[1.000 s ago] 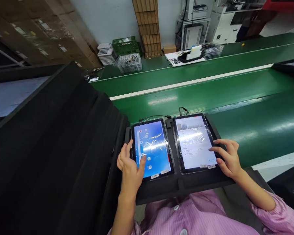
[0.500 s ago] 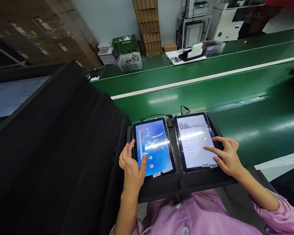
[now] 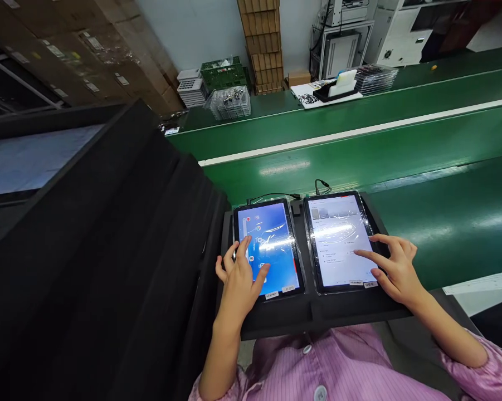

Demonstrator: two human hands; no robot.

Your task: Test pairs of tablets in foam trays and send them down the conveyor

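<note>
Two lit tablets lying side by side in a black tray; both hands spread, neither grasping.
Your left hand (image 3: pixel 239 281) spans the left edge of the left tablet (image 3: pixel 274 248), thumb and fingers wide apart over the blue screen; your right hand (image 3: pixel 396 270) extends its index finger over the white screen of the right tablet (image 3: pixel 338 239), remaining fingers loosely parted. Fingertip contact cannot be confirmed. Treat each tablet as probably light, rigid and fragile, its glossy face likely slippery. Hold by opposite long edges, off the glass; mind the cable (image 3: pixel 271 195) at the left tablet's top edge. The tray (image 3: pixel 311 313) appears soft, foam-like.
</note>
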